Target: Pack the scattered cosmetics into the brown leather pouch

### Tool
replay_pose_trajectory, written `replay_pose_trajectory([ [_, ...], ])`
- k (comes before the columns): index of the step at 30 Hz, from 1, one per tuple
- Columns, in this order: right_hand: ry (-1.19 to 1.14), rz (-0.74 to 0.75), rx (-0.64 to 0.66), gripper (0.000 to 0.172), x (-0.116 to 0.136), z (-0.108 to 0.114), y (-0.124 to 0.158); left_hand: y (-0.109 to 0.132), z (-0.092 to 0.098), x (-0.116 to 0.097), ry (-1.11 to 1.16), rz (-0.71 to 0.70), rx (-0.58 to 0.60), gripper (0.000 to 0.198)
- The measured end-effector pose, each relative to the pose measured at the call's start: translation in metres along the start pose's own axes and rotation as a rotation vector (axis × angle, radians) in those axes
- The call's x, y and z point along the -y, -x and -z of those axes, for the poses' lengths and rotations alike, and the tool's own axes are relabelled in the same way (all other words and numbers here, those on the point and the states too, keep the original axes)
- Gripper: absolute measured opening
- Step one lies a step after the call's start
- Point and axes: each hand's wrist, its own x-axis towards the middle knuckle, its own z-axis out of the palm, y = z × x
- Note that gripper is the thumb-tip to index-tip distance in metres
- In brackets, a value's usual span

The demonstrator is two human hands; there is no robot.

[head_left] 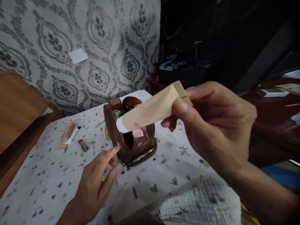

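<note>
My right hand (211, 122) pinches a beige cosmetic tube (152, 107) by its flat crimped end. The tube's white cap points left, above a brown toiletry bag (140, 154) that lies unzipped on the patterned cloth. Inside the bag show a pink lid (138, 134) and a green-topped container (116, 113); the tube hides part of the opening. At the bag's near left side is my left hand (98, 178), thumb and fingers apart and nothing between them. Its fingertips are close to the bag's edge; whether they touch it I cannot tell.
Left of the bag lie a pinkish-beige tube (67, 132), a slim white tube (73, 135) and a small reddish tube (83, 145). A yellow item (107, 133) sits against the bag. A wooden board (21, 106) borders the left; a dark red desk (274, 115) stands right.
</note>
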Motion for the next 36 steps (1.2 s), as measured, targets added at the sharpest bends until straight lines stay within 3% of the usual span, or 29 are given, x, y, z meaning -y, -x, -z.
replay_pose_trajectory([
  [5, 0.154, 0.004, 0.189, 0.015, -0.022, -0.003, -0.022, -0.004, -0.015, 0.006, -0.307, -0.241, 0.0, 0.041],
  [19, 0.239, -0.054, 0.705, 0.02, -0.068, -0.027, -0.041, 0.012, -0.036, 0.036, -0.361, -0.263, -0.003, 0.06],
  [25, 0.367, 0.042, 0.781, 0.025, -0.08, -0.03, -0.047, 0.014, -0.038, 0.04, -0.37, -0.25, 0.017, 0.073],
  [31, 0.476, 0.065, 0.878, 0.036, -0.075, -0.03, -0.059, 0.014, -0.04, 0.04, -0.37, -0.269, 0.003, 0.077],
  [36, 0.54, 0.015, 0.804, 0.032, -0.07, -0.034, -0.056, 0.013, -0.039, 0.039, -0.35, -0.283, -0.001, 0.079],
])
